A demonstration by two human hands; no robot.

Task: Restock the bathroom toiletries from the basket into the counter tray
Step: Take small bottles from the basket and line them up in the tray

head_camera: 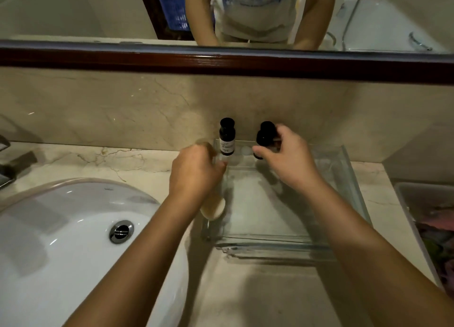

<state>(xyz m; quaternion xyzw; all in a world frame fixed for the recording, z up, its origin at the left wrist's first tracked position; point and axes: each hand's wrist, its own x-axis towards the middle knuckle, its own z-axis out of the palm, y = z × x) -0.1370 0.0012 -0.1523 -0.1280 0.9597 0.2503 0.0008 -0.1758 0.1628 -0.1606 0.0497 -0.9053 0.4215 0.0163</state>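
Head view: right hand (292, 162) pinches a dark bottle (264, 136), black-capped, above the clear tray (270, 245); left hand (194, 171) grips a pale bottle (213, 210).

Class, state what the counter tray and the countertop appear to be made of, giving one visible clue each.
Tray: clear glass or acrylic, glossy; the surface beneath shows through its walls and floor.
Countertop: polished beige stone, probably marble; brown veins and soft reflections.

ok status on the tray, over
Right hand grips dark bottle at tray back. Left hand grips pale item, blurred, beside labelled bottle. Tray middle bare.
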